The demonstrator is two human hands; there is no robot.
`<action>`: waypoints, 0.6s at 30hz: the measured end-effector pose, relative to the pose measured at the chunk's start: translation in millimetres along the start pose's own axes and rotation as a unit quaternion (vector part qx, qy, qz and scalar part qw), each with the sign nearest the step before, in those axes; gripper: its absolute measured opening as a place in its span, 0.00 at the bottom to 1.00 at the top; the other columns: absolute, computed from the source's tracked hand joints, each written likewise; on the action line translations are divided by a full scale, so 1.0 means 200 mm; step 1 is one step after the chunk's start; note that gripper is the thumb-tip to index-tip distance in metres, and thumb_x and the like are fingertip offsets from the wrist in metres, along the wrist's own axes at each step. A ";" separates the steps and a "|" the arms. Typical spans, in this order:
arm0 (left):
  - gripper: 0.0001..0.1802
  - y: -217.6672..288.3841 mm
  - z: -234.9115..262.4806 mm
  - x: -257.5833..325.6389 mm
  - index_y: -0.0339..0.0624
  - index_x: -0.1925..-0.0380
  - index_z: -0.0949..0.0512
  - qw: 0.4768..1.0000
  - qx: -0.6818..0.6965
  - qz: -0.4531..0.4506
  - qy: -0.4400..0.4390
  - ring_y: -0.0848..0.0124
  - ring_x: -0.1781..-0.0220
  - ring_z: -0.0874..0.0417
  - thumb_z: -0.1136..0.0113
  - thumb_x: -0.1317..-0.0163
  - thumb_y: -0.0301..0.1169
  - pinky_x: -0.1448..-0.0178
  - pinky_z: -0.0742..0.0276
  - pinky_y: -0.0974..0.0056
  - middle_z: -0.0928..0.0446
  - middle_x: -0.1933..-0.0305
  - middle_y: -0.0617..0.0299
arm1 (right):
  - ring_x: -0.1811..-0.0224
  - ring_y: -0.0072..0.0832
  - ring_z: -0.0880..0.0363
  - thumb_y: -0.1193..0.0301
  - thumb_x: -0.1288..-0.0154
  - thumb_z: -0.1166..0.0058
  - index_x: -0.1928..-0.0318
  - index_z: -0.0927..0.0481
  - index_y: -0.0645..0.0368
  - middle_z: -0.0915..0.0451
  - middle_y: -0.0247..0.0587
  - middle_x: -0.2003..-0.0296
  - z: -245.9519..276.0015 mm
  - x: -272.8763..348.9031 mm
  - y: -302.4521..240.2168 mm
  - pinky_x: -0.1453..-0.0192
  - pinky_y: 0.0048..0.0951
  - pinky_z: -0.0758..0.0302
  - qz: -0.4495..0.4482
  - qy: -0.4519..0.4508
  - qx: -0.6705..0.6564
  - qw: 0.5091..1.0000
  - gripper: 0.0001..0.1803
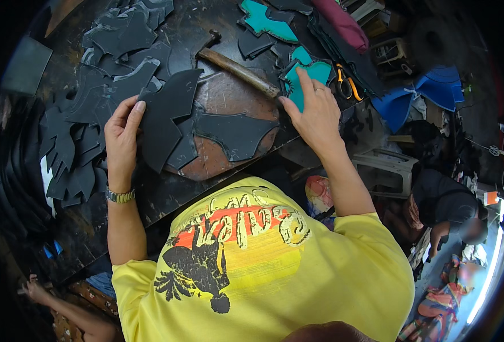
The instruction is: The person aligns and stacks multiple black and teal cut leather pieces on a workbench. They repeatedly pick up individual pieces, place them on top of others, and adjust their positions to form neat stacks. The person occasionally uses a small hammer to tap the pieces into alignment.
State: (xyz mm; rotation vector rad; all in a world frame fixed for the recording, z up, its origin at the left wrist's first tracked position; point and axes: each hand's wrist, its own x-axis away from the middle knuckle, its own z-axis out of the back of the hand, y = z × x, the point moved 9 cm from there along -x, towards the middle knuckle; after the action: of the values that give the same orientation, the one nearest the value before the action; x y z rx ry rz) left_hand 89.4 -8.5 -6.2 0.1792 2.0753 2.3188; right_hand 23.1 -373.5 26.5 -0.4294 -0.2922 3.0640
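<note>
My left hand (122,130) pinches the edge of a dark, pointed shoe-upper-like piece (169,108), thumb on top. It is tilted up over the left side of a round brown board (206,166). Another black cut piece (235,130) with pale marks lies flat on that board. Fingers stretched out, my right hand (318,117) rests over a turquoise cut piece (293,85) with dark edging and covers part of it. A hammer (238,71) with a wooden handle lies across the board's far edge, its handle end close to my right thumb.
Stacks of black cut pieces (124,37) cover the dark table's left side. Orange-handled scissors (347,84) lie right of my right hand, and another turquoise piece (266,21) lies at the back. Other people sit at lower left and right, near a grey stool (386,171).
</note>
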 end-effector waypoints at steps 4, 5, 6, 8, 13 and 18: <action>0.15 0.00 -0.03 0.03 0.39 0.47 0.16 1.000 0.011 0.002 -0.002 0.89 0.67 0.28 0.37 0.25 0.38 0.66 0.37 0.80 0.20 0.63 0.75 | 0.48 0.53 0.22 0.58 0.42 0.30 0.27 0.34 0.51 0.21 0.60 0.52 0.03 -0.01 -0.03 0.48 0.51 0.20 -0.023 -0.019 0.043 0.999 0.43; 0.16 -0.01 -0.01 0.02 0.39 0.47 0.16 1.000 -0.003 0.008 0.006 0.89 0.67 0.28 0.37 0.25 0.38 0.66 0.37 0.80 0.20 0.63 0.76 | 0.48 0.53 0.22 0.59 0.41 0.31 0.27 0.34 0.51 0.21 0.60 0.52 0.03 -0.03 -0.04 0.50 0.50 0.19 -0.023 -0.021 0.050 0.998 0.43; 0.16 0.01 -0.01 0.01 0.39 0.47 0.16 1.000 -0.005 -0.011 0.001 0.88 0.67 0.29 0.37 0.26 0.38 0.66 0.37 0.79 0.21 0.63 0.76 | 0.50 0.53 0.21 0.61 0.41 0.33 0.27 0.34 0.52 0.21 0.60 0.53 0.03 -0.04 -0.05 0.51 0.51 0.19 -0.024 -0.017 0.050 0.998 0.41; 0.16 0.01 -0.01 0.01 0.39 0.48 0.16 0.999 -0.028 -0.014 0.019 0.88 0.67 0.29 0.37 0.26 0.39 0.66 0.37 0.79 0.21 0.64 0.76 | 0.52 0.55 0.19 0.65 0.40 0.38 0.27 0.34 0.52 0.20 0.61 0.55 0.05 -0.04 -0.07 0.53 0.51 0.19 -0.020 -0.013 0.052 0.998 0.39; 0.15 0.05 -0.01 0.02 0.40 0.49 0.15 1.000 -0.018 -0.005 0.013 0.87 0.67 0.29 0.36 0.26 0.39 0.66 0.35 0.77 0.21 0.63 0.75 | 0.58 0.61 0.16 0.70 0.38 0.46 0.25 0.38 0.53 0.17 0.64 0.58 0.10 -0.06 0.05 0.51 0.57 0.20 -0.087 -0.052 -0.071 0.992 0.39; 0.16 0.07 0.01 0.04 0.40 0.49 0.15 1.000 -0.004 0.002 -0.003 0.86 0.66 0.27 0.37 0.27 0.39 0.64 0.34 0.76 0.19 0.62 0.74 | 0.48 0.60 0.18 0.67 0.35 0.43 0.26 0.36 0.53 0.17 0.63 0.50 0.09 -0.02 0.05 0.43 0.54 0.23 -0.079 -0.086 -0.049 0.992 0.37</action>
State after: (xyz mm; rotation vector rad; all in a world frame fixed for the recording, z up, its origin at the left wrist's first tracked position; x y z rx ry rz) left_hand 83.1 -8.3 8.3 0.1905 2.0658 2.3253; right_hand 21.9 -386.5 43.4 -0.1369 -0.4597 2.9427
